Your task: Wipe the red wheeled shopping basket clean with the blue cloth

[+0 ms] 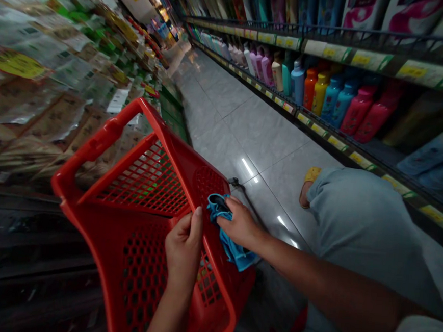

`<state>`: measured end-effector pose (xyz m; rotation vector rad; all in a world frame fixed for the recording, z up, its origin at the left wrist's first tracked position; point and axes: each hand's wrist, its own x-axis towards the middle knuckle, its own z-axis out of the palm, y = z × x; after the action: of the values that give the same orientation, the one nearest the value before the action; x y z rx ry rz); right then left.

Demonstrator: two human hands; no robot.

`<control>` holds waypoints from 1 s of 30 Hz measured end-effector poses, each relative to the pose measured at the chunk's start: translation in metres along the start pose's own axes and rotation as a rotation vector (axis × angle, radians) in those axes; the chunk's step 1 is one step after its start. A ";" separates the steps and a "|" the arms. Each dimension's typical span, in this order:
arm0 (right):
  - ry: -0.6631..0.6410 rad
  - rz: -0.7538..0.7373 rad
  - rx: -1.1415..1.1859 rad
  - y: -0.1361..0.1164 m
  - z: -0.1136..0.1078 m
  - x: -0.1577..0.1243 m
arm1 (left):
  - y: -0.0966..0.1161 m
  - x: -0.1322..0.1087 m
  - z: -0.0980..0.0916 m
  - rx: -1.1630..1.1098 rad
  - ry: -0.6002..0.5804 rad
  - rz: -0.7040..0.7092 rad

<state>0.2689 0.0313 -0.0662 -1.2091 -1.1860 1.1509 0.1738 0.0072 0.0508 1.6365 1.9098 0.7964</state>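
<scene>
A red plastic shopping cart [177, 137] with latticed walls stands in front of me, tilted in the view. My left hand [185, 245] is closed on the cart's near side rim, thumb on top and fingers hidden behind it. Bunched in my right hand [240, 224] is a blue cloth [243, 257], pressed against the outer face of that same side wall. Part of the cloth hangs down below my fingers. The cart's basket shows nothing inside apart from its perforated panels.
On the right run shelves [326, 133] of colourful bottles with price tags along their edges. Packaged goods [39, 85] are stacked at left, blurred. Grey floor tiles [244, 116] stretch down the aisle. My bent knee [367, 213] is close by at right.
</scene>
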 end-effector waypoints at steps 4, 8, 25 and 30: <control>0.006 -0.011 -0.038 0.005 0.001 0.028 | 0.000 -0.001 -0.001 -0.049 -0.010 -0.030; 0.018 0.234 -0.135 0.028 0.003 0.025 | -0.003 0.004 0.001 -0.113 -0.036 -0.076; 0.003 -0.061 -0.103 -0.003 0.019 0.056 | -0.010 0.001 0.005 -0.126 0.018 -0.103; 0.040 -0.182 -0.026 0.003 0.026 0.102 | -0.016 -0.008 -0.001 -0.080 0.001 -0.119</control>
<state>0.2478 0.1341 -0.0656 -1.1138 -1.2573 0.9740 0.1632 -0.0022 0.0396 1.4607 1.9300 0.8144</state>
